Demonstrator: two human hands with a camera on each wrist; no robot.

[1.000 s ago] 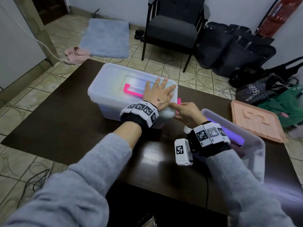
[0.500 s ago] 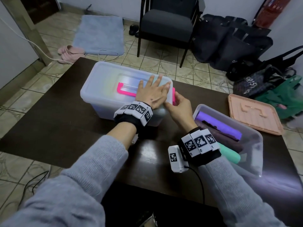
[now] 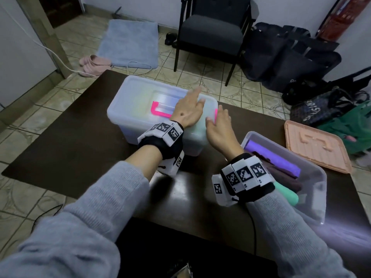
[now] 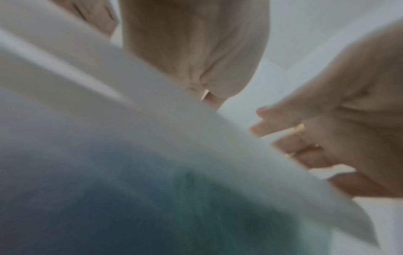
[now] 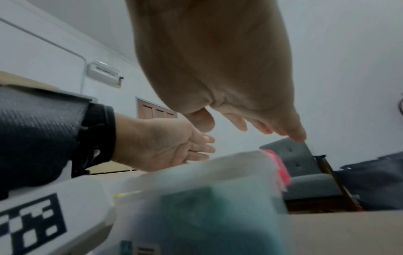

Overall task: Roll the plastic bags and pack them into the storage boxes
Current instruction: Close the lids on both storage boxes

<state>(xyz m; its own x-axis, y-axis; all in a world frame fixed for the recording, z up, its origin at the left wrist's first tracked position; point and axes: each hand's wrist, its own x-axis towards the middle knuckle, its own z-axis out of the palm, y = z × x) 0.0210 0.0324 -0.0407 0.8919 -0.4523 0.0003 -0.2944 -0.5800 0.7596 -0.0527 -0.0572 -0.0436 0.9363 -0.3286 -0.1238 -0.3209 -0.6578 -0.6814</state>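
Observation:
A translucent storage box with its lid on and a pink handle stands mid-table. My left hand lies flat on the right part of the lid, fingers straight. My right hand is at the box's right end beside the pink latch, fingers extended and holding nothing. The right wrist view shows that palm above the latch, with the left hand over the lid. To the right, an open box holds a purple roll, a dark roll and a green roll.
A peach lid lies on the dark table beyond the open box, near the right edge. A chair and dark bags stand on the floor behind the table. The left wrist view is blurred.
My right hand has gone from curled at the box's right end to lying with straight fingers beside the latch. My left hand stayed on the lid, its fingers reaching a little farther.

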